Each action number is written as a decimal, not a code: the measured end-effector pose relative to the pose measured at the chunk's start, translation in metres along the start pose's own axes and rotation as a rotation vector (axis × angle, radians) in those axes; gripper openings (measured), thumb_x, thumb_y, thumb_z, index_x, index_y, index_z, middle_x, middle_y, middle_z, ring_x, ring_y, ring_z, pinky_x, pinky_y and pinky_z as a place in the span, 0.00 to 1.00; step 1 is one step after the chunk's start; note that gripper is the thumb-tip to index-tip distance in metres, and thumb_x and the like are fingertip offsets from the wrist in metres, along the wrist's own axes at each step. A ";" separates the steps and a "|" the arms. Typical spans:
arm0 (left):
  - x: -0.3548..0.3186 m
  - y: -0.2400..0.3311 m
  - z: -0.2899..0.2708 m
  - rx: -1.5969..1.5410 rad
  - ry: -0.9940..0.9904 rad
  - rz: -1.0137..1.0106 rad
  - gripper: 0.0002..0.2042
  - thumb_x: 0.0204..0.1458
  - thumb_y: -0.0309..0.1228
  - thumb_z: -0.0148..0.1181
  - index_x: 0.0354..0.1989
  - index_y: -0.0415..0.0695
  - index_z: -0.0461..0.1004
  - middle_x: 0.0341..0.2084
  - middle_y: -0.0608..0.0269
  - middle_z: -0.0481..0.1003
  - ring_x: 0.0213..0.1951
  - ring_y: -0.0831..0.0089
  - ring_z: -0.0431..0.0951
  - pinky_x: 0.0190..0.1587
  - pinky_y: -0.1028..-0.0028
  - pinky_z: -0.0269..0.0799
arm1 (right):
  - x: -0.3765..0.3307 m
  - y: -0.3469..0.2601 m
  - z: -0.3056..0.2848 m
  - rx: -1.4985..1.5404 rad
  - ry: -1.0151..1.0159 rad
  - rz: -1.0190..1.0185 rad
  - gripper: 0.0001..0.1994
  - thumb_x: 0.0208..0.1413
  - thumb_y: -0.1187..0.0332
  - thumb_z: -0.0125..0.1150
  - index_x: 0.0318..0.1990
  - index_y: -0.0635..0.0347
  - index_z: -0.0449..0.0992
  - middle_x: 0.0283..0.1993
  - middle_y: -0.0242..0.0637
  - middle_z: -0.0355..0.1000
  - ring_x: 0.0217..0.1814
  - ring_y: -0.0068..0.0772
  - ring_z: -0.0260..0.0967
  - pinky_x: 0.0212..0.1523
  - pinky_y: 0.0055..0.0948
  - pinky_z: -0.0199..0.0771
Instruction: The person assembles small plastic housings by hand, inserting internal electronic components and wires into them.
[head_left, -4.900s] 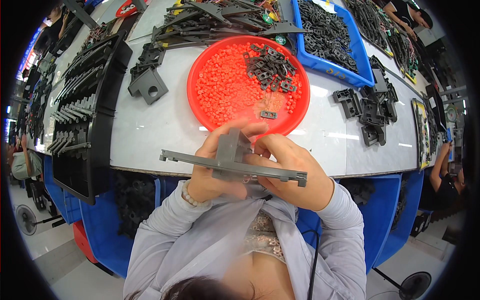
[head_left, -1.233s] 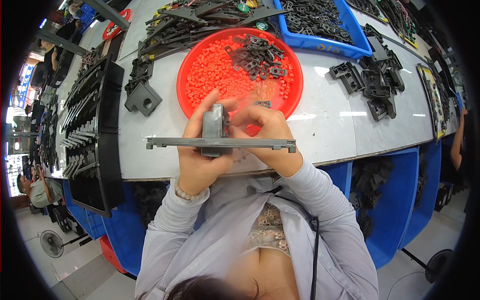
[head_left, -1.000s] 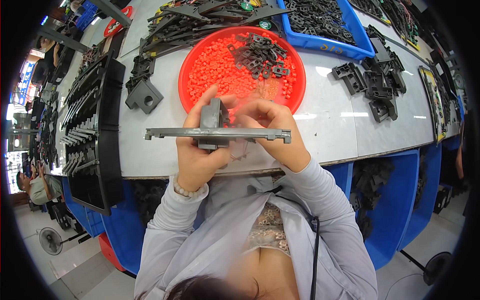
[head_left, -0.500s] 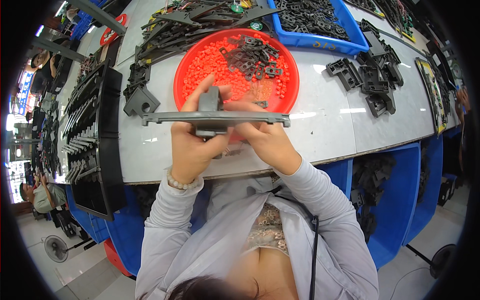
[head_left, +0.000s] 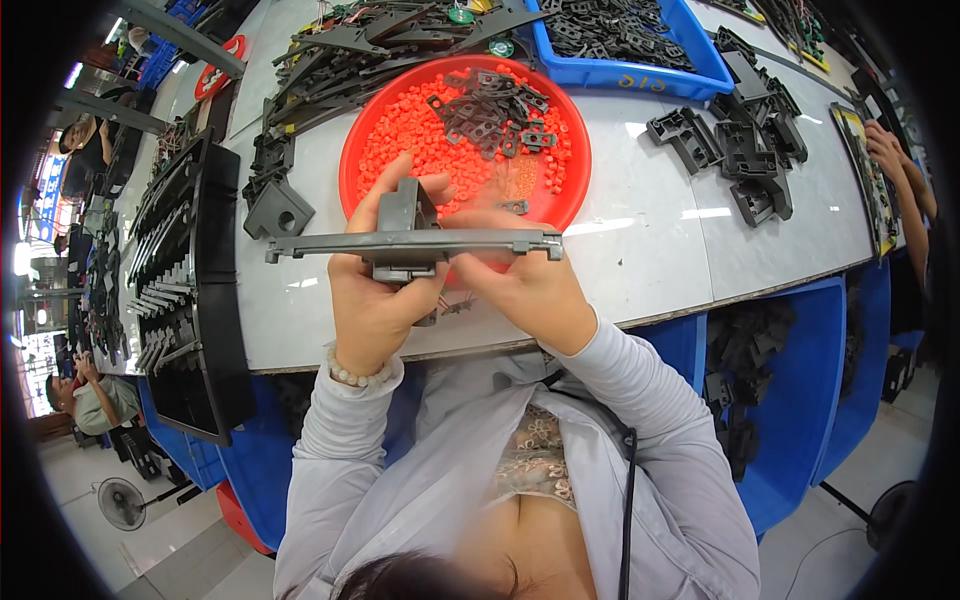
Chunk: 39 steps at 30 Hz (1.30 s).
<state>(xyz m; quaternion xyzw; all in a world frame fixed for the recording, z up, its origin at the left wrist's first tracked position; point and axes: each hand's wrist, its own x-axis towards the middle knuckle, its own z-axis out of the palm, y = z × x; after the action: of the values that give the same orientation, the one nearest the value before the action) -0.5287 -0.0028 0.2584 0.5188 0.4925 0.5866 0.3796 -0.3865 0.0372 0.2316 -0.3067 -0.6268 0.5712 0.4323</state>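
A long dark grey plastic part (head_left: 470, 241) with a boxy block across it spans both of my hands, above the table's front edge. My left hand (head_left: 372, 310), a beaded bracelet at its wrist, is wrapped round the block section. Against the right half of the long bar, my right hand (head_left: 525, 290) grips with bent fingers, partly hidden behind it. Just beyond is a red round tray (head_left: 348, 190) of small orange-red pieces (head_left: 400, 130), with a heap of small dark grey clips (head_left: 490, 115) on top.
A blue bin (head_left: 630, 80) of small dark parts stands at the back. Boxy grey parts (head_left: 750, 160) lie to the right, long dark parts (head_left: 370, 50) at the back left. A black rack (head_left: 215, 280) stands left. At far right are another person's hands (head_left: 885, 150).
Both hands and the grey part have shifted slightly left, and the part has tilted a little, showing more of the block. Another person's hands have come into view at far right.
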 end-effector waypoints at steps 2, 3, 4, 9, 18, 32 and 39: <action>-0.001 0.001 0.000 -0.007 -0.007 -0.004 0.35 0.37 0.18 0.58 0.60 0.34 0.57 0.46 0.53 0.72 0.40 0.77 0.73 0.46 0.76 0.68 | 0.005 0.001 -0.003 0.000 -0.030 0.063 0.13 0.44 0.77 0.61 0.40 0.68 0.73 0.32 0.41 0.75 0.33 0.25 0.74 0.34 0.23 0.73; -0.001 0.001 0.001 -0.013 -0.014 -0.007 0.35 0.37 0.18 0.59 0.60 0.34 0.57 0.46 0.53 0.72 0.40 0.77 0.73 0.47 0.76 0.68 | 0.006 0.002 -0.005 -0.001 -0.031 0.063 0.13 0.44 0.77 0.61 0.40 0.68 0.73 0.32 0.41 0.75 0.33 0.25 0.74 0.34 0.23 0.73; -0.002 0.001 0.001 -0.014 -0.013 -0.007 0.35 0.37 0.18 0.59 0.60 0.34 0.57 0.46 0.53 0.72 0.40 0.77 0.73 0.47 0.76 0.68 | 0.008 0.004 -0.006 -0.002 -0.048 0.034 0.13 0.42 0.77 0.62 0.38 0.68 0.73 0.32 0.40 0.74 0.33 0.25 0.74 0.34 0.24 0.73; -0.003 -0.002 0.000 0.027 0.001 0.025 0.34 0.38 0.19 0.60 0.60 0.34 0.57 0.46 0.54 0.72 0.40 0.78 0.73 0.47 0.77 0.68 | 0.013 -0.001 -0.010 -0.001 -0.130 0.130 0.11 0.40 0.77 0.63 0.34 0.67 0.73 0.30 0.39 0.74 0.33 0.25 0.72 0.34 0.26 0.72; -0.005 0.000 -0.003 -0.005 0.031 -0.001 0.35 0.37 0.18 0.60 0.60 0.34 0.57 0.46 0.54 0.72 0.40 0.78 0.72 0.46 0.77 0.68 | 0.019 -0.008 -0.007 0.172 -0.154 0.274 0.11 0.42 0.78 0.62 0.34 0.67 0.70 0.29 0.35 0.72 0.31 0.23 0.70 0.31 0.23 0.72; -0.008 -0.005 -0.014 -0.094 0.042 0.109 0.34 0.39 0.17 0.58 0.60 0.35 0.56 0.48 0.49 0.70 0.50 0.65 0.72 0.51 0.70 0.69 | 0.010 0.006 -0.010 0.061 -0.125 0.003 0.13 0.50 0.74 0.58 0.43 0.66 0.68 0.37 0.39 0.71 0.39 0.25 0.71 0.37 0.24 0.73; -0.015 0.005 -0.015 -0.384 0.058 0.064 0.35 0.44 0.30 0.62 0.61 0.34 0.53 0.48 0.46 0.69 0.50 0.59 0.72 0.50 0.66 0.70 | -0.005 0.000 -0.009 0.189 -0.437 0.231 0.23 0.48 0.63 0.63 0.48 0.66 0.67 0.48 0.40 0.68 0.53 0.31 0.64 0.55 0.30 0.62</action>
<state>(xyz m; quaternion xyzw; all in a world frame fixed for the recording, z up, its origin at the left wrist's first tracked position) -0.5404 -0.0214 0.2597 0.4352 0.3657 0.6961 0.4386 -0.3761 0.0364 0.2308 -0.2039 -0.6101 0.7253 0.2454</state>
